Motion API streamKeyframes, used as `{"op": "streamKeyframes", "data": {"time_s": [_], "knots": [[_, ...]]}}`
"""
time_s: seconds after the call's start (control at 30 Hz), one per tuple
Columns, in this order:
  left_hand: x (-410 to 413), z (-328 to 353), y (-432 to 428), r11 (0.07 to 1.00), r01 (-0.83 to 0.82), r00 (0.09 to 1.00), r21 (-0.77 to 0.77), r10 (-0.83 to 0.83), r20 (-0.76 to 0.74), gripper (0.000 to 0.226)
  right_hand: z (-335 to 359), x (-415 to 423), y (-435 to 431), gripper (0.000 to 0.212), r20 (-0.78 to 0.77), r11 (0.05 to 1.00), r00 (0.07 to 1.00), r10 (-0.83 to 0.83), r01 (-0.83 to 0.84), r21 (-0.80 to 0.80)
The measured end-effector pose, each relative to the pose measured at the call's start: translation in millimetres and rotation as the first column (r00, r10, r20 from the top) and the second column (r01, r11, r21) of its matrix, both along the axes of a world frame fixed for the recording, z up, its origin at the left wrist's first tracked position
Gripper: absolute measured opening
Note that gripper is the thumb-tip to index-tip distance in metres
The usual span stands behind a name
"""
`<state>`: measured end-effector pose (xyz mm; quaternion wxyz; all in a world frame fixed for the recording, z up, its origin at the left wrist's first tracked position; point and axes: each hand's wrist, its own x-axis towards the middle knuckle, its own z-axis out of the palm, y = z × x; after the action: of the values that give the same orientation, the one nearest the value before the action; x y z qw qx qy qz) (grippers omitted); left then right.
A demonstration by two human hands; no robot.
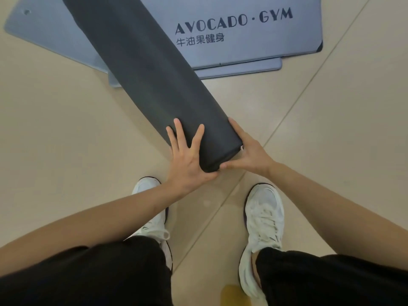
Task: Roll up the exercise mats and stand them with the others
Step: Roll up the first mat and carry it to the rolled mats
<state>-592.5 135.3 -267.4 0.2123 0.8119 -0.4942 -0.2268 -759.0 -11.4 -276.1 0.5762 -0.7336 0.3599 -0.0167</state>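
Rolled mat looks soft, light, may spring open. Best held at near end: left hand presses flat there, right hand wraps it.

The person wears black trousers of a soft, matt cloth. The legs of the trousers are loose and they end at the ankles. On the feet are white sneakers. The left sneaker and the right sneaker have white laces, an upper made of several stitched panels, and a dark rim around the toe. Thin dark lines mark the sides of both sneakers. A little of the bare ankle shows above the right sneaker. The left forearm and the right forearm are uncovered. The left hand and the right hand are bare.
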Motion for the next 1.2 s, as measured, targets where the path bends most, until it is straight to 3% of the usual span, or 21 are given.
{"op": "streamKeyframes", "data": {"time_s": [0.13,0.33,0.53,0.73,0.9,1.1,1.2], "knots": [[15,21,-1,0.995,-0.006,1.000,-0.096,0.007,0.004,0.122,19,9,8,0.121,0.076,0.996,0.993,-0.090,0.089,0.025],[53,95,-8,0.991,0.004,0.999,-0.137,0.003,0.049,0.116,83,23,1,0.101,0.219,0.996,0.972,-0.090,0.088,0.020],[97,190,-29,0.960,-0.139,0.989,-0.244,0.120,-0.092,0.101,159,44,-24,0.097,0.302,0.998,0.953,0.029,-0.011,-0.060],[159,267,-56,0.899,-0.334,0.886,-0.284,0.196,-0.420,0.094,238,100,-53,0.097,0.347,0.982,0.929,0.132,-0.074,-0.175],[201,314,-84,0.891,-0.346,0.866,-0.293,0.183,-0.465,0.064,275,154,-81,0.093,0.421,0.976,0.897,0.138,-0.052,-0.209],[246,357,-110,0.893,-0.355,0.866,-0.276,0.202,-0.457,0.024,302,197,-99,0.079,0.494,0.998,0.868,-0.050,0.025,0.057],[245,371,-106,0.854,-0.447,0.804,-0.266,0.254,-0.538,0.017,328,215,-98,0.080,0.441,0.990,0.892,-0.104,0.052,0.128]]}}
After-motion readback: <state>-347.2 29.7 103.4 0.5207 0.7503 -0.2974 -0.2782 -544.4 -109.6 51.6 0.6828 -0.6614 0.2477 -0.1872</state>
